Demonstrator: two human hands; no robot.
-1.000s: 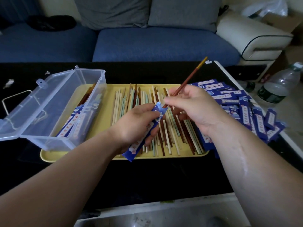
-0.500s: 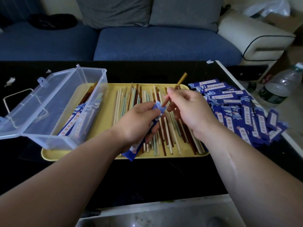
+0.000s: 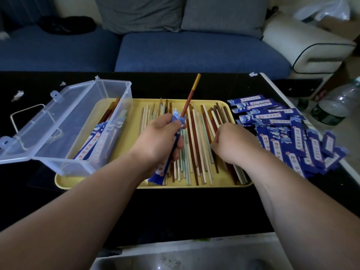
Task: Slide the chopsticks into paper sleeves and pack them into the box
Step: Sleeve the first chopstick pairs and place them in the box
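Note:
My left hand (image 3: 157, 141) grips a blue paper sleeve (image 3: 165, 162) over the yellow tray (image 3: 64, 182). A reddish-brown chopstick with a gold end (image 3: 190, 96) sticks out of the sleeve's top, pointing away from me. My right hand (image 3: 233, 143) is down on the loose chopsticks (image 3: 196, 152) at the tray's right side, fingers curled among them; I cannot see whether it holds one. The clear plastic box (image 3: 78, 121) stands open on the tray's left end with sleeved chopsticks (image 3: 93, 141) inside.
A heap of blue sleeves (image 3: 288, 137) lies on the black table right of the tray. A plastic water bottle (image 3: 337, 106) stands beyond the table's right edge. A blue sofa (image 3: 175, 51) runs along the far side. The box lid (image 3: 25, 121) hangs open leftward.
The chopstick has gone into the sleeve held by my left hand. My right hand let go of it and dropped to the loose chopsticks on the tray's right side.

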